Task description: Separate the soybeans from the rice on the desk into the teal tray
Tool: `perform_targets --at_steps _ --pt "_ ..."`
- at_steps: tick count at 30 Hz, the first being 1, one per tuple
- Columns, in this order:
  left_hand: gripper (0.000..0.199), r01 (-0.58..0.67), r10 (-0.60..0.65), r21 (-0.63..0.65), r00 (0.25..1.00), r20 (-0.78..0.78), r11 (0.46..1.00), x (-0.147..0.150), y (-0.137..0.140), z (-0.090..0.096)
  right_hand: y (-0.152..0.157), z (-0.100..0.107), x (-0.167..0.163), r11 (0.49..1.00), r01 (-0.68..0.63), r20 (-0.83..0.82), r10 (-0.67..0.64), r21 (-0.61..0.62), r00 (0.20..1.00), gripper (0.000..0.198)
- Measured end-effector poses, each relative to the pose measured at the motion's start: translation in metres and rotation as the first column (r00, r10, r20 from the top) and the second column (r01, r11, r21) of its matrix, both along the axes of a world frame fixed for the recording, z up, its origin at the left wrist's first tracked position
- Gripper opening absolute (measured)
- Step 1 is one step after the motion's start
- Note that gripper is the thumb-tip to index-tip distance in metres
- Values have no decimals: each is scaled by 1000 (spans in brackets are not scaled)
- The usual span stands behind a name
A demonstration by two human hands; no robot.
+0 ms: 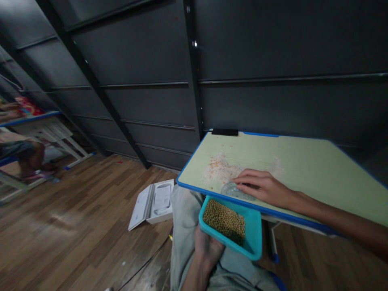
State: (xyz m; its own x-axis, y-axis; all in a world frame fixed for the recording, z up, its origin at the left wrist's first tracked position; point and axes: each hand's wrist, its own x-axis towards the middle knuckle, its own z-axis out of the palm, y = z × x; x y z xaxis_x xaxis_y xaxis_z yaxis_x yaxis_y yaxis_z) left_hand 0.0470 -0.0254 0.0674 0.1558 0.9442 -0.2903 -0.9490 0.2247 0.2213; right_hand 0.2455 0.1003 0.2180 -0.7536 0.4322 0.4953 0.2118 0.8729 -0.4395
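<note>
From below, my left hand (pixel 207 244) grips a turquoise plastic tray (pixel 253 234), tilted just under the front edge of the table. Round dried peas or beans (pixel 222 218), tan and dark green, fill the tray's left part. On the table, my right hand (pixel 260 184) has its fingers on a clear protractor (pixel 232 190) lying by the front edge. Beside the fingertips is a spread pile of white rice-like grains (pixel 220 171) with small orange bits among them. A thinner patch of white grains (pixel 276 166) lies behind the hand.
The pale green table (pixel 309 173) has a blue rim and stands against a dark panelled wall (pixel 151 101). An opened white box (pixel 156 202) lies on the wooden floor, with a cable (pixel 145 262) nearby. At far left, another person's leg (pixel 32 155) shows under a second table (pixel 33 118).
</note>
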Motion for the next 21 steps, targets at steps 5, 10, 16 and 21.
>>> perform_targets --at_steps 5,10,16,21 --pt "38 -14 14 13 1000 -20 1000 1 0 4 6 0 -7 999 47 1 -47 6 999 25" --pt "36 2 -2 -13 1000 12 1000 0 0 0 21 -1 -5 992 124 0 -125 37 992 25" --pt "36 11 -9 -59 999 36 998 -1 -1 0 31 6 1 989 145 24 -146 42 989 27" --pt "36 -25 26 -54 1000 6 998 -1 0 -7 38 21 13 967 254 -74 -251 33 965 24"
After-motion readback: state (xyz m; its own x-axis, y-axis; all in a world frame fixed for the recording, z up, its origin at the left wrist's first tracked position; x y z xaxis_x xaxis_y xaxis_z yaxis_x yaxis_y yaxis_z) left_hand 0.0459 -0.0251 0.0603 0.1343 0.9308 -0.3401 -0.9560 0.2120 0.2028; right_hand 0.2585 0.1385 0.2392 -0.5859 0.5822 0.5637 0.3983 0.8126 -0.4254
